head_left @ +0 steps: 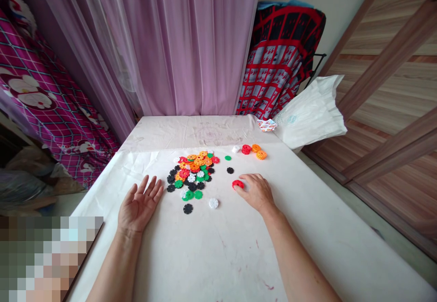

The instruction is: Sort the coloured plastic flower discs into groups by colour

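Notched plastic discs in orange, red, black, green and white lie in a loose pile (193, 170) on the white-covered table (205, 256). My left hand (139, 206) rests palm up at the pile's left, fingers spread, holding nothing. At the right, my right hand (256, 192) has its thumb and fingers around a red piece (238, 184). A black disc (187, 208) and a white disc (213, 203) lie apart in front of the pile. Behind my right hand sit a white piece (236, 148), a red cluster (246, 149) and two orange clusters (261, 155).
A white plastic bag (312, 113) hangs over the table's back right corner, beside a small patterned packet (266, 125). Purple curtains (191, 42) stand behind the table. A red and black checked cloth (273, 61) drapes at the back right.
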### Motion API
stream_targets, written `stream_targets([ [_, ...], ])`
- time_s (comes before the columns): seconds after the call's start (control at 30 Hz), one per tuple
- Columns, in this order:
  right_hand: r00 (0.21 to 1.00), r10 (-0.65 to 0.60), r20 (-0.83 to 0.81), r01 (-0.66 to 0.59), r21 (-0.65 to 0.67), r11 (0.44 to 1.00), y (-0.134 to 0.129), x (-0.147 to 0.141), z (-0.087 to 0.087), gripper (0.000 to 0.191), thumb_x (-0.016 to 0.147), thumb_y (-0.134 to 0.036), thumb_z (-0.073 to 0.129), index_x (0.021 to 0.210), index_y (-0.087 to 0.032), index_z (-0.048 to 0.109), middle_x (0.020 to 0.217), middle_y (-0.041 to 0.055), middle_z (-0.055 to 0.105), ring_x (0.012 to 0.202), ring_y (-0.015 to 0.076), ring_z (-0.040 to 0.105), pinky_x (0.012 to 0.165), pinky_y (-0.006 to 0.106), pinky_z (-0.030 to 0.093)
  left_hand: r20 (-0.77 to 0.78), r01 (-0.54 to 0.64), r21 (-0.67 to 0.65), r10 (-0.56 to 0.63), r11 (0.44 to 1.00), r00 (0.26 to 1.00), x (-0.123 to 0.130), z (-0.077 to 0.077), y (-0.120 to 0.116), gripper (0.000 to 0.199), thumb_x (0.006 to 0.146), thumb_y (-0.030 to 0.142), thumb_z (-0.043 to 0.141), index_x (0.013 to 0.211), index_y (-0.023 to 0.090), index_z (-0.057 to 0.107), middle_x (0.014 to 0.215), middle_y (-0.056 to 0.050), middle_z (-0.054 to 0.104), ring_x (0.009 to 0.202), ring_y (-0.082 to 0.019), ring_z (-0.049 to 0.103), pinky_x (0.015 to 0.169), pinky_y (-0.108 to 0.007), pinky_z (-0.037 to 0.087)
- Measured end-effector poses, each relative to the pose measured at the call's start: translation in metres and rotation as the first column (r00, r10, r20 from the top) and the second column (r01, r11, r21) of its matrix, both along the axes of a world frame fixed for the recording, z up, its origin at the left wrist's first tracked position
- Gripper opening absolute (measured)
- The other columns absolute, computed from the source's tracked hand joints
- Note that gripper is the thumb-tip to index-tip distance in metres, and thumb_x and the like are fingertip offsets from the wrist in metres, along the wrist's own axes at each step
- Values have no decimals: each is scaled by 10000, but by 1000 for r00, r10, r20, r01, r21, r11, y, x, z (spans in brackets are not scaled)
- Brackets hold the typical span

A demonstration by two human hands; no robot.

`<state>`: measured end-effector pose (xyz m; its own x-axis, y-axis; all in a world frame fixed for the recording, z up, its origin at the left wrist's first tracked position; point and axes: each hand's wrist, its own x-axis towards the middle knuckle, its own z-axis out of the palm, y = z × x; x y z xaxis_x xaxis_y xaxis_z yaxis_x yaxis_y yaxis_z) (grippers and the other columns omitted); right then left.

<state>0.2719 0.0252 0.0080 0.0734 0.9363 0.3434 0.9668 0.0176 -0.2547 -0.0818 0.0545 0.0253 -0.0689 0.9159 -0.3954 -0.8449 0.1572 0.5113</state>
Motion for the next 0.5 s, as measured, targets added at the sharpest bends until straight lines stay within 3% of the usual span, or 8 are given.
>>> stream_targets([
  [0.1, 999, 52, -4, -52, -43, 998, 23, -7, 11, 202, 826, -312, 598, 988, -249, 701, 1068, 48, 712, 1012, 225, 576, 862, 333, 397, 6, -3, 2, 3, 1000, 1000, -1, -2, 1, 397, 899, 279, 498, 1262, 159, 604, 1318, -183, 580, 1254, -322, 543, 885, -453, 582],
  [0.27, 992, 121, 22, -117, -135, 984, 84, -31, 29, 246, 836, -266, 587, 1058, -244, 688, 1174, 49, 681, 1075, 224, 561, 889, 328, 397, 35, -7, -9, 7, 1000, 999, -2, -3, 2, 429, 895, 271, 505, 1304, 162, 577, 1332, -192, 573, 1263, -324, 536, 917, -478, 562],
  [0.4, 976, 205, 79, -184, -217, 959, 119, -44, 28, 355, 822, -246, 600, 1174, -242, 653, 1184, 49, 684, 1075, 215, 567, 891, 304, 398, 22, -5, 7, 4, 1000, 1000, -2, -3, 1, 420, 900, 273, 504, 1296, 160, 583, 1328, -187, 581, 1248, -330, 549, 880, -451, 586],
  [0.5, 969, 230, 91, -202, -242, 949, 130, -48, 22, 312, 804, -231, 614, 1106, -247, 693, 1076, 46, 723, 1006, 213, 593, 864, 298, 409, 42, -15, -4, 15, 1000, 999, -2, -4, 1, 440, 906, 269, 493, 1326, 156, 560, 1323, -194, 585, 1254, -330, 544, 879, -458, 585],
])
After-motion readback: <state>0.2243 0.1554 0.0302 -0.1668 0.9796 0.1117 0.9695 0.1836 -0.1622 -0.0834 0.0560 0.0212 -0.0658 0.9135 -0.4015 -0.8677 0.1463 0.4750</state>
